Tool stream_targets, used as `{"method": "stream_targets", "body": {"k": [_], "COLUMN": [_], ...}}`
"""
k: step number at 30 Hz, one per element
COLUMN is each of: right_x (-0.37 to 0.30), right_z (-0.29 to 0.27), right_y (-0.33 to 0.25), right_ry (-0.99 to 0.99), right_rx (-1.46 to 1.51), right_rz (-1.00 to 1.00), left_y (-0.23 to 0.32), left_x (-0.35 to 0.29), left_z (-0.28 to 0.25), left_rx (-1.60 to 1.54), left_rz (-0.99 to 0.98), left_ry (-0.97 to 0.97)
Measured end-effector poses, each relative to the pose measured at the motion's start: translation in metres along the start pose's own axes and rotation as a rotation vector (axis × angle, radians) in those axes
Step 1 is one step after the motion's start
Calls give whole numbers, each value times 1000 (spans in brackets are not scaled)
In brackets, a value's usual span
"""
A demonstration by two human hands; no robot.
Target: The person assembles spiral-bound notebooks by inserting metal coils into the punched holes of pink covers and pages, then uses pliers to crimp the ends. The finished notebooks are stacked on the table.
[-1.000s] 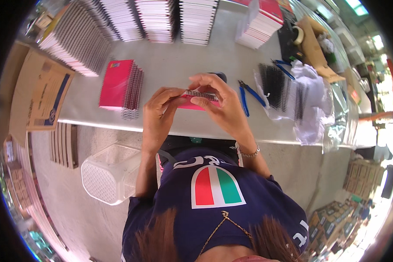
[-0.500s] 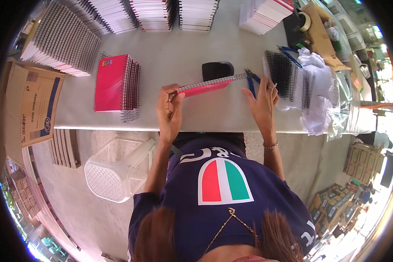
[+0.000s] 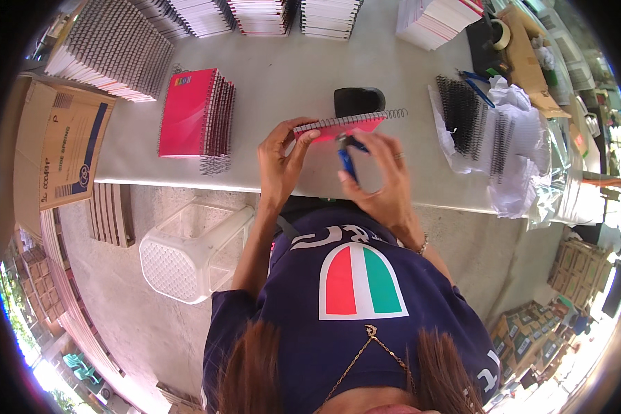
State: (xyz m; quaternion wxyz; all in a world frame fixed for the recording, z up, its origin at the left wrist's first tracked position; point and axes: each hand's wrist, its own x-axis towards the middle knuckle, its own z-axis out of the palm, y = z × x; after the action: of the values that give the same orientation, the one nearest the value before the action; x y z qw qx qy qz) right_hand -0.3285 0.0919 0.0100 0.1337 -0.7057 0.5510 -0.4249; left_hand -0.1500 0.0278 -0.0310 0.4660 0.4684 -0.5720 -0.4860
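Note:
A red notebook (image 3: 348,126) is in my left hand (image 3: 277,165), fingers closed on its left end. Its spine faces up, and the wire coil (image 3: 397,113) sticks out past the right end. My right hand (image 3: 388,185) has blue-handled cutting pliers (image 3: 347,162) in its grip, just below the notebook; the fingers are slightly blurred. Behind the notebook rests a black rounded object (image 3: 359,101) whose kind I cannot make out. To the left lies a stack of red spiral notebooks (image 3: 186,117), with loose coil ends poking from it.
Tall stacks of spiral-bound notebooks (image 3: 117,52) line the table's far side. At the right, black wire coils (image 3: 460,114) lie on crumpled white paper (image 3: 517,141), beside a second blue-handled tool (image 3: 477,90). A cardboard box (image 3: 72,148) and white plastic stool (image 3: 186,259) are at left.
My right hand has picked up the blue-handled pliers and carried them left, under the notebook. The notebook stays in my left hand. The whole view has shifted slightly.

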Motion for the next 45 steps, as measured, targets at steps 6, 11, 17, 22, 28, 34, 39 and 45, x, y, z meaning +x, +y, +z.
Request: {"method": "stream_targets", "body": {"k": [6, 11, 17, 22, 28, 34, 39, 45], "right_x": [-13, -19, -21, -22, 3, 0, -12, -17], "right_z": [30, 40, 43, 34, -1, -32, -40, -32], "right_y": [-6, -6, -6, -16, -14, 34, 101, 106], "right_ry": [-16, 12, 10, -151, -564, -298, 49, 76], "right_rx": [-12, 0, 8, 334, 1483, 238, -389, -470], "right_rz": [-12, 1, 26, 258, 836, 252, 211, 164], "left_y": [5, 8, -1, 3, 5, 54, 97, 43], "left_x": [-2, -9, -10, -14, -17, -24, -2, 15], "left_z": [-1, -1, -1, 2, 10, -24, -92, -145], "left_rx": [-28, -29, 77, 199, 345, 340, 288, 234], "left_rz": [50, 29, 46, 86, 290, 223, 186, 212], "left_ry": [-23, -18, 4, 63, 143, 294, 700, 844]}}
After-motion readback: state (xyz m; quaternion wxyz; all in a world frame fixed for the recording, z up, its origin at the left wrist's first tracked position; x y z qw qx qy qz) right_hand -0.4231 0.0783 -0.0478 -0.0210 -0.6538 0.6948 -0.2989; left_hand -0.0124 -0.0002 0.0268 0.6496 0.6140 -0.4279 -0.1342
